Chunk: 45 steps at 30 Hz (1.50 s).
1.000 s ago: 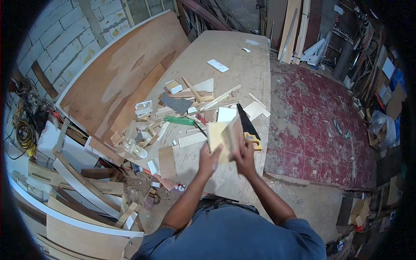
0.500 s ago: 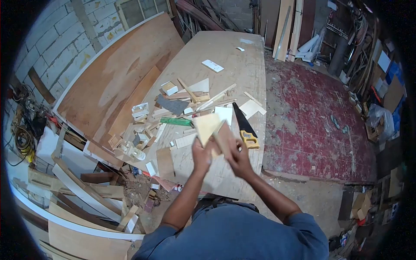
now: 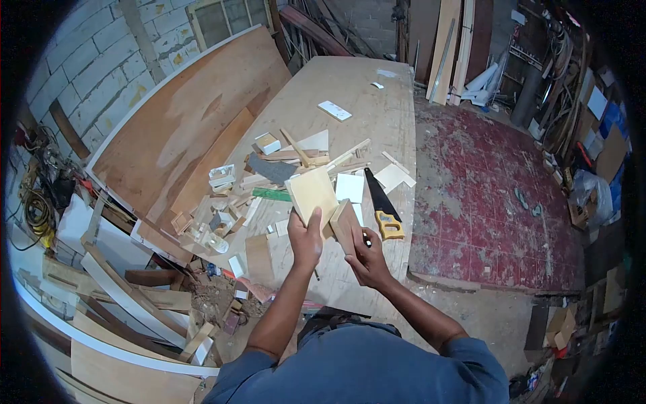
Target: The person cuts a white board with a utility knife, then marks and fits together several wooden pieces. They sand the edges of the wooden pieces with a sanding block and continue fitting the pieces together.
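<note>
My left hand (image 3: 307, 238) is closed on a pale square wooden board (image 3: 313, 193), thumb on its face. In my right hand (image 3: 369, 258) is a narrower brown wooden block (image 3: 346, 227), its upper end beside the lower right edge of the pale board. Right of the hands, a handsaw (image 3: 386, 209) with a yellow handle lies on the wooden worktable (image 3: 363, 77). A white square piece (image 3: 349, 188) lies just beyond the brown block. Left of the pale board are a green strip (image 3: 272, 194) and a grey piece (image 3: 270, 168).
Wood offcuts (image 3: 303, 153) and small clear containers (image 3: 214, 241) are scattered over the table. A large plywood panel (image 3: 195, 114) leans along the left side. Right of the table lies a red tiled floor (image 3: 471, 195); timber frames (image 3: 128, 289) are stacked at lower left.
The pale board has turned flatter towards the camera and moved slightly left. Both hands are a little lower, each still holding its piece. The view has shifted slightly.
</note>
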Each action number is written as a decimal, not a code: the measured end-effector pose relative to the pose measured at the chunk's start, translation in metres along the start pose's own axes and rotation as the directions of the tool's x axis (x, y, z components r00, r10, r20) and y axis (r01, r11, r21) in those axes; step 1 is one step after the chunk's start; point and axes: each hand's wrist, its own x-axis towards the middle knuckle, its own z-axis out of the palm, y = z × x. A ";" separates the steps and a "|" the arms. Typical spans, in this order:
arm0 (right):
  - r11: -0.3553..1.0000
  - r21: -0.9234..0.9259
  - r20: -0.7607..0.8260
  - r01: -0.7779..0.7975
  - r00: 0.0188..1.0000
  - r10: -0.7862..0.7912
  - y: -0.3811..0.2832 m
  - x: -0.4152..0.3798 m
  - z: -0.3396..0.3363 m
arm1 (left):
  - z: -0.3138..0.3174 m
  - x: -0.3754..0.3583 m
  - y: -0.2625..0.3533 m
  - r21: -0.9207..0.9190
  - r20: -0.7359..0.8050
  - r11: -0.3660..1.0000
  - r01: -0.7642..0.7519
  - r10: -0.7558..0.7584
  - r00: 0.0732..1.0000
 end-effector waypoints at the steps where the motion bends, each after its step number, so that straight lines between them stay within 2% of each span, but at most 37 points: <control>1: 1.000 -0.001 -0.001 0.007 1.000 -0.007 0.005 0.006 -0.002 | -0.001 -0.003 -0.002 -0.002 -0.002 1.000 -0.006 0.006 1.000; 3: 0.996 -0.079 -0.090 0.033 0.995 -0.041 0.023 0.025 -0.012 | -0.005 -0.019 -0.010 0.005 0.165 0.995 0.101 -0.100 0.981; 4: 0.999 0.000 -0.132 0.036 0.991 -0.036 0.027 0.039 -0.023 | -0.003 -0.032 -0.014 0.036 0.248 0.978 0.206 -0.208 0.946; 5: 0.985 0.174 -0.258 -0.003 0.965 0.048 0.015 0.058 -0.033 | -0.002 -0.042 -0.019 0.217 0.329 0.971 0.103 -0.172 0.928; 7: 0.996 0.085 -0.364 -0.013 0.930 0.044 0.015 0.069 -0.047 | 0.003 -0.047 -0.013 0.159 0.418 0.987 0.035 -0.099 0.903; 8: 0.996 0.084 -0.364 -0.017 0.930 0.046 0.013 0.065 -0.044 | 0.002 -0.044 -0.009 0.159 0.419 0.987 0.038 -0.102 0.902; 10: 0.999 -0.020 -0.306 -0.046 0.951 0.038 0.006 0.047 -0.029 | 0.003 -0.029 0.009 0.039 0.312 0.983 0.180 -0.183 0.932; 11: 0.991 -0.126 -0.208 -0.044 0.978 0.017 0.006 0.031 -0.018 | 0.007 -0.023 0.023 -0.011 0.196 0.990 0.141 -0.136 0.971; 13: 0.998 -0.047 -0.144 -0.039 0.989 0.031 -0.009 0.010 -0.001 | 0.004 -0.005 0.023 0.048 0.085 0.995 -0.083 0.078 0.993; 15: 0.996 -0.081 -0.162 -0.027 0.987 0.014 -0.005 0.017 -0.004 | -0.001 -0.006 0.013 0.045 0.079 0.995 -0.084 0.080 0.994; 17: 0.997 -0.075 -0.244 -0.020 0.970 0.001 0.004 0.031 -0.010 | -0.006 -0.024 0.001 0.163 0.292 0.987 -0.006 -0.043 0.956; 19: 0.994 0.084 -0.374 -0.073 0.922 0.099 0.002 0.060 -0.032 | -0.001 -0.049 -0.009 0.363 0.407 0.930 -0.049 -0.111 0.907; 20: 0.994 0.083 -0.375 -0.074 0.922 0.100 -0.001 0.068 -0.041 | -0.001 -0.051 -0.011 0.368 0.459 0.928 -0.058 -0.127 0.879; 21: 0.997 -0.031 -0.415 -0.077 0.908 0.057 -0.005 0.075 -0.050 | -0.002 -0.051 -0.014 0.372 0.508 0.926 -0.067 -0.143 0.849; 22: 0.986 -0.143 -0.447 -0.085 0.895 0.012 -0.007 0.076 -0.053 | -0.002 -0.048 -0.019 0.373 0.508 0.926 -0.065 -0.145 0.849; 23: 0.986 -0.143 -0.446 -0.088 0.895 0.015 -0.001 0.069 -0.045 | -0.001 -0.041 -0.024 0.269 0.431 0.963 -0.006 -0.115 0.895; 24: 0.995 -0.091 -0.348 -0.047 0.937 0.012 0.008 0.057 -0.030 | 0.000 -0.033 -0.025 0.155 0.345 0.987 0.041 -0.093 0.934; 25: 0.999 -0.035 -0.246 -0.007 0.969 -0.002 0.011 0.044 -0.019 | 0.004 -0.025 -0.005 0.002 0.284 0.985 0.170 -0.164 0.945; 27: 0.989 0.126 -0.117 -0.073 0.989 0.088 -0.006 0.018 -0.001 | 0.000 -0.006 0.005 -0.059 0.140 0.998 -0.007 0.015 0.990; 28: 0.978 0.194 -0.097 -0.077 0.991 0.098 -0.014 0.014 -0.001 | -0.005 -0.002 0.003 -0.062 0.135 0.998 -0.015 0.023 0.991; 30: 0.968 0.241 -0.100 -0.070 0.990 0.096 0.006 0.021 -0.005 | -0.017 -0.005 -0.009 0.106 0.202 0.993 -0.053 0.031 0.979; 31: 0.954 0.291 -0.106 -0.071 0.989 0.105 0.012 0.027 -0.008 | -0.018 -0.015 -0.009 0.029 0.284 0.987 0.159 -0.160 0.945; 32: 0.906 0.405 -0.188 -0.124 0.958 0.215 0.019 0.038 -0.011 | -0.018 -0.027 -0.020 0.073 0.356 0.983 0.171 -0.186 0.916; 33: 0.800 0.512 -0.094 -0.312 0.906 0.413 0.031 0.046 -0.021 | -0.018 -0.037 -0.030 0.117 0.423 0.976 0.182 -0.215 0.880; 34: 0.811 0.522 -0.148 -0.265 0.908 0.391 0.031 0.055 -0.031 | -0.015 -0.043 -0.022 0.184 0.488 0.973 0.142 -0.215 0.846; 35: 0.821 0.528 -0.202 -0.216 0.908 0.368 0.029 0.060 -0.036 | -0.014 -0.042 -0.021 0.186 0.487 0.972 0.144 -0.219 0.846; 37: 0.850 0.479 -0.218 -0.221 0.907 0.359 0.032 0.054 -0.026 | -0.013 -0.035 -0.019 0.195 0.507 0.977 0.086 -0.176 0.844; 38: 0.878 0.425 -0.237 -0.220 0.909 0.343 0.032 0.050 -0.019 | -0.011 -0.028 -0.017 0.272 0.444 0.962 0.000 -0.126 0.887; 39: 0.940 0.304 -0.241 -0.152 0.943 0.231 0.007 0.043 -0.015 | -0.008 -0.023 -0.011 0.274 0.440 0.962 0.005 -0.130 0.888; 41: 0.984 0.165 -0.189 -0.063 0.977 0.095 -0.001 0.022 0.006 | -0.002 -0.015 0.003 0.139 0.164 0.990 0.000 -0.023 0.986; 42: 0.971 0.202 -0.116 -0.129 0.981 0.155 -0.015 0.016 0.006 | -0.002 -0.013 0.003 0.165 0.101 0.985 -0.058 0.042 0.994; 43: 0.971 0.204 -0.112 -0.124 0.983 0.149 -0.010 0.018 0.003 | -0.004 -0.014 0.002 0.166 0.095 0.984 -0.061 0.046 0.994; 45: 0.995 0.088 -0.044 -0.052 0.997 0.056 0.013 0.025 -0.010 | -0.009 -0.025 -0.008 0.177 0.181 0.981 0.081 -0.113 0.977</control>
